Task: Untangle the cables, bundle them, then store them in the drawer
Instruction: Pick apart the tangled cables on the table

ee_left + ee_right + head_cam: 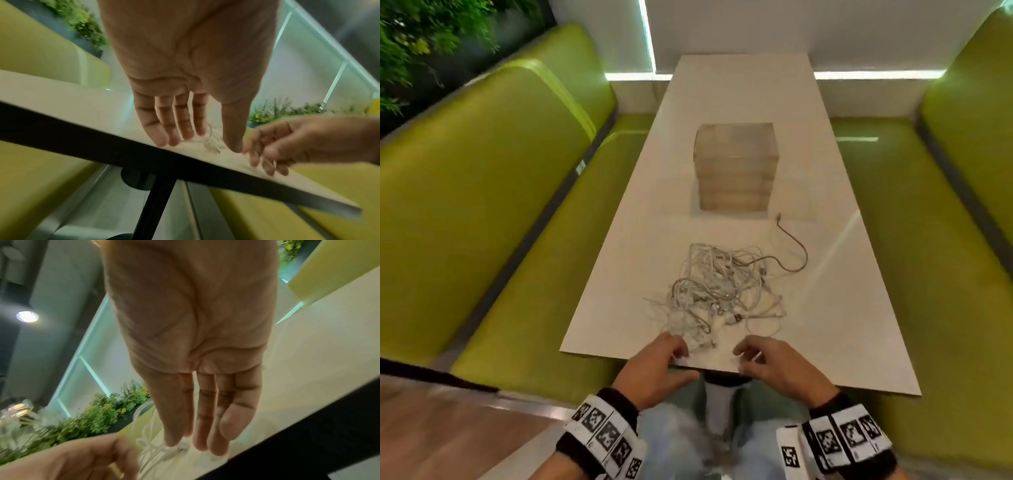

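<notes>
A tangle of white cables lies on the near half of the pale table, with one grey-brown cable looping out to its right. Behind the tangle stands a small wooden drawer box, its drawers closed. My left hand and right hand hover side by side at the table's near edge, just short of the closest strands. In the left wrist view the left hand has straight fingers and holds nothing. The right hand is likewise flat above the cables.
Green padded benches run along both sides of the table, the right one just as close. A white wall closes the far end. A dark table leg stands under the near edge, and wood floor shows at lower left.
</notes>
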Demonstrator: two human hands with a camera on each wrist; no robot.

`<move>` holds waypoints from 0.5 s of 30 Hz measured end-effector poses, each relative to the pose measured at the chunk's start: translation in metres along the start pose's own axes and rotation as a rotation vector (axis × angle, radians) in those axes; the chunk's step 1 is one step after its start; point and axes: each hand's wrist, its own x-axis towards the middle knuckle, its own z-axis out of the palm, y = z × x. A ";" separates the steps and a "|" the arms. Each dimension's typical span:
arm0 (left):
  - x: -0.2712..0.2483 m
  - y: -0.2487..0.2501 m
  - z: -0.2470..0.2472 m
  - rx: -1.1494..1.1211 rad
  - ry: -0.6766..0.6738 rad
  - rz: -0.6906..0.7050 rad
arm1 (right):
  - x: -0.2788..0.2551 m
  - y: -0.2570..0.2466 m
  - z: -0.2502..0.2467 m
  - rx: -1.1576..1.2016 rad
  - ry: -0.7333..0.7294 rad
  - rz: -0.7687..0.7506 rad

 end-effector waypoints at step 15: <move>0.013 0.004 0.017 -0.358 0.217 0.156 | 0.031 -0.027 0.035 -0.015 0.048 -0.094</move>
